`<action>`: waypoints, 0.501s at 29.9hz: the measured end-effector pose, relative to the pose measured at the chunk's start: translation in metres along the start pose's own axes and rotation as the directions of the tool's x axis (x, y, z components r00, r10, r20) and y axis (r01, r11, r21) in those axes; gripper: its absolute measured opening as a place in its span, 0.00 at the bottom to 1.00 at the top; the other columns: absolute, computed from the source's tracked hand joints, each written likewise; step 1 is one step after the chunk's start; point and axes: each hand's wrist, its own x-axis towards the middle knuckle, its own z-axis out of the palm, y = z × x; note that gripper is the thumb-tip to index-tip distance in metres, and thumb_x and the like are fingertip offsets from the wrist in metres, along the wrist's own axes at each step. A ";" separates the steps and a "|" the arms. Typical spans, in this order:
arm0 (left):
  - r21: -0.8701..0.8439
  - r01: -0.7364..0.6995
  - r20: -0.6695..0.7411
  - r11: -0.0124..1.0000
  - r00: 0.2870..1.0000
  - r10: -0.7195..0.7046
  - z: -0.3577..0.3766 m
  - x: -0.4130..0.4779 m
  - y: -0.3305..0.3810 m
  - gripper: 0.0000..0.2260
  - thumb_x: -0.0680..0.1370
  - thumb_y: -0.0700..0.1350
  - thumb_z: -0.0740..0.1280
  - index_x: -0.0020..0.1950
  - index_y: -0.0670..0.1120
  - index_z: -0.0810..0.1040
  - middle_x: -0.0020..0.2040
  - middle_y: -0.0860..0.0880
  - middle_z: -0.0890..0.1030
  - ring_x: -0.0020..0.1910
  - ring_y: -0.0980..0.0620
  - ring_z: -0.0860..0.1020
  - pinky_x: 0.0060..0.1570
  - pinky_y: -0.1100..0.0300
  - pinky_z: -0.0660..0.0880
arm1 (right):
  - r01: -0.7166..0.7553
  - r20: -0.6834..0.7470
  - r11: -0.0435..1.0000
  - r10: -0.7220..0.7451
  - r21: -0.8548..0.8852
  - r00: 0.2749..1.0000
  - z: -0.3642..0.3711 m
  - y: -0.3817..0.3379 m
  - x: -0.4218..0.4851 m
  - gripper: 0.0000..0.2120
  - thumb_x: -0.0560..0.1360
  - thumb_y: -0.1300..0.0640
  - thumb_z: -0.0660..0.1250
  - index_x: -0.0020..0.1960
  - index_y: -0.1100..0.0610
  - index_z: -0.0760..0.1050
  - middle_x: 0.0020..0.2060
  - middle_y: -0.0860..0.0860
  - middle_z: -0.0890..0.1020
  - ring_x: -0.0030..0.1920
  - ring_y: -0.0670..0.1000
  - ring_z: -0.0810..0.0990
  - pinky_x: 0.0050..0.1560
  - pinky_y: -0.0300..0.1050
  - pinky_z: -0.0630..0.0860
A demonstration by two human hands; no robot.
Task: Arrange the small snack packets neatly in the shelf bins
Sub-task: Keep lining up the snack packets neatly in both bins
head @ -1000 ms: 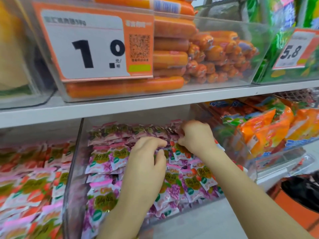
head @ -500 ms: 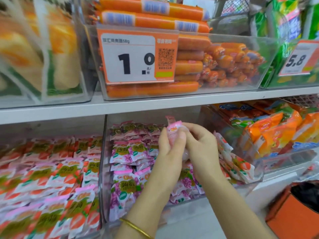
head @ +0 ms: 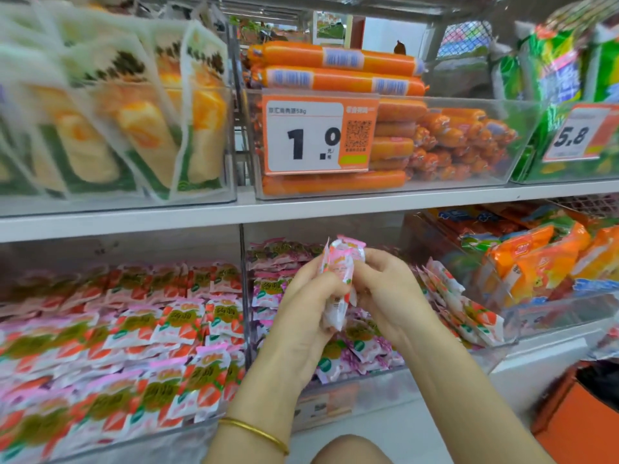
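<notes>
Where your forearms rise in front of the middle bin point(head: 335, 403), a gold bangle point(head: 254, 432) sits on your left wrist. Your left hand point(head: 301, 316) and right hand point(head: 392, 296) meet just above that bin, and both curl round one small stack of pink-white packets point(head: 341, 269). The stack stands on end. Left fingers wrap its lower part, right fingers pinch the top, and exact finger contact is partly hidden.

Inside the bin, purple-pink packets point(head: 268, 293) lie in rough overlapping rows, flat. Left of the bin, past a clear divider, red-and-green packets point(head: 134, 329) fill the neighbouring bin in rows. At the bin's right wall, a few white-red packets point(head: 469, 316) stand tilted. Further right of the bin are orange bags point(head: 536, 262).

Directly above the bin runs the shelf board point(head: 301, 209). On it is a clear tub of orange sausages point(head: 335, 78) with a price tag point(head: 318, 135) reading 1.0. Up and left of the bin are blurred yellow pouches point(head: 134, 128). Up and right are green bags point(head: 552, 68) and a 5.8 tag point(head: 576, 133).
</notes>
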 end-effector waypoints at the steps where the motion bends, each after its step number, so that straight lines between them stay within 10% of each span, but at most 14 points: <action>1: -0.028 0.008 -0.003 1.000 1.000 -0.008 0.000 -0.004 0.003 0.11 0.73 0.35 0.62 0.51 0.46 0.78 0.32 0.51 0.75 0.27 0.58 0.70 0.24 0.65 0.62 | 0.019 -0.006 1.000 -0.019 -0.001 1.000 0.002 0.000 -0.001 0.05 0.74 0.63 0.67 0.48 0.63 0.79 0.32 0.51 0.82 0.29 0.46 0.78 0.29 0.38 0.73; 5: -0.071 -0.028 -0.042 0.997 0.999 0.025 -0.006 -0.018 0.012 0.11 0.66 0.40 0.74 0.45 0.49 0.77 0.31 0.53 0.75 0.27 0.57 0.69 0.25 0.65 0.60 | 0.039 -0.096 0.986 -0.024 0.160 0.995 0.012 0.000 -0.005 0.06 0.76 0.64 0.64 0.49 0.67 0.77 0.40 0.59 0.80 0.40 0.56 0.78 0.42 0.48 0.73; 9: -0.055 -0.089 -0.120 0.995 0.989 0.082 -0.021 -0.031 0.023 0.11 0.66 0.40 0.64 0.47 0.43 0.71 0.37 0.45 0.70 0.28 0.54 0.67 0.24 0.63 0.61 | -0.099 0.099 0.923 0.066 0.373 0.993 0.032 -0.005 -0.019 0.05 0.76 0.61 0.62 0.45 0.62 0.75 0.33 0.57 0.78 0.33 0.54 0.77 0.33 0.46 0.73; 15: 0.111 -0.096 -0.289 0.989 0.949 0.125 -0.065 -0.055 0.048 0.08 0.75 0.38 0.57 0.53 0.40 0.69 0.40 0.44 0.76 0.30 0.53 0.75 0.29 0.62 0.69 | -0.117 0.360 0.973 0.039 0.197 0.932 0.079 -0.010 -0.037 0.06 0.75 0.62 0.63 0.49 0.63 0.77 0.37 0.56 0.81 0.36 0.52 0.80 0.38 0.49 0.77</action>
